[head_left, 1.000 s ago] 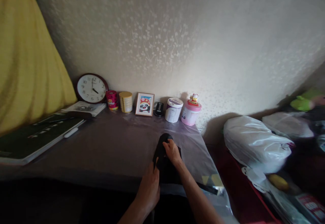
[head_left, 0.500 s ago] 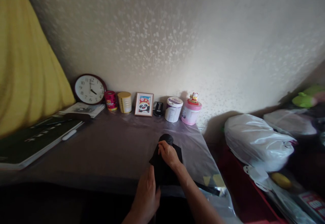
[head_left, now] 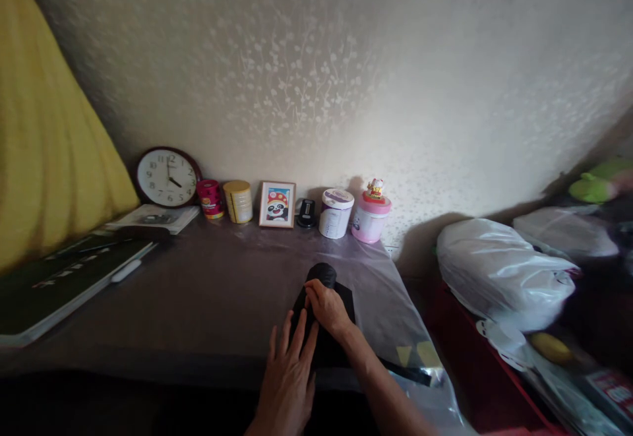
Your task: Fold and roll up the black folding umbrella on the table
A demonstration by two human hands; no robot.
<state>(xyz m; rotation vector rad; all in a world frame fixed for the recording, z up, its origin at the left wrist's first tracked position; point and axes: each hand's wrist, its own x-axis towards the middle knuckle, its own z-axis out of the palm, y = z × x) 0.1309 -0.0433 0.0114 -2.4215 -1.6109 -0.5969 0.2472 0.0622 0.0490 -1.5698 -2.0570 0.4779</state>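
A black fabric item (head_left: 346, 301) lies near the front edge of the table, with a rounded, rolled-looking end (head_left: 322, 272) pointing away from me. Its exact kind is hard to make out in the dim light. My right hand (head_left: 327, 307) is closed on it just below the rounded end, fingers curled in. Lower and to the left, my left hand (head_left: 289, 370) has its fingers spread, with the fingertips at the item's left side. A thin black strap (head_left: 405, 371) runs out to the right across the table's front corner.
Along the wall stand a clock (head_left: 168, 177), a pink-red can (head_left: 210, 200), a yellow-lidded can (head_left: 238, 202), a panda picture frame (head_left: 277, 205) and two round tubs (head_left: 336, 215). A green book (head_left: 64, 278) lies left. White plastic bags (head_left: 499, 271) fill the right side.
My left hand has gone from partly folded to spread-fingered, reaching forward onto the black item. The right hand keeps its grip in nearly the same spot. The view has shifted slightly.
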